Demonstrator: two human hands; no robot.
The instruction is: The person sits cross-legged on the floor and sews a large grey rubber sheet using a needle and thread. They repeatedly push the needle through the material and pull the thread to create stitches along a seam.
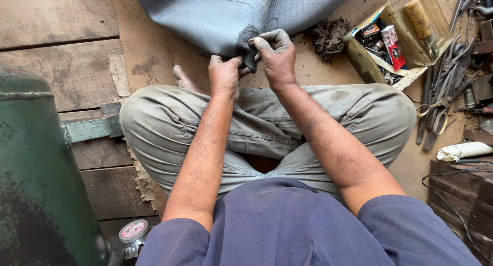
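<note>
Sitting posture: cross-legged on a worn plank floor (61, 19), knees in creased khaki cloth.
Inner tube (226, 14): grey rubber, smooth and matte with faint ribbing, a broad curved band lying on the floor just beyond the knees; its near edge dips between both hands.
Patch (250, 53): dark, rough-edged scrap on the tube's near edge.
Left hand (224, 73): grimy, fingers curled together, pinching the tube's edge just left of the patch.
Right hand (277, 53): fingertips pressed together on the patch, thumb and forefinger nipping its top.
Tool tray (367, 60): yellowed translucent plastic, rectangular, right of the tube, holding a wooden-handled tool (418, 19) and small tins.
Loose tools (447, 71): thin metal scissors and rods, crowded right of the tray.
Green tank (36, 168): rounded painted steel, scuffed, well left of the tube.
Open room: bare boards left of the tube; the right side is cluttered.
</note>
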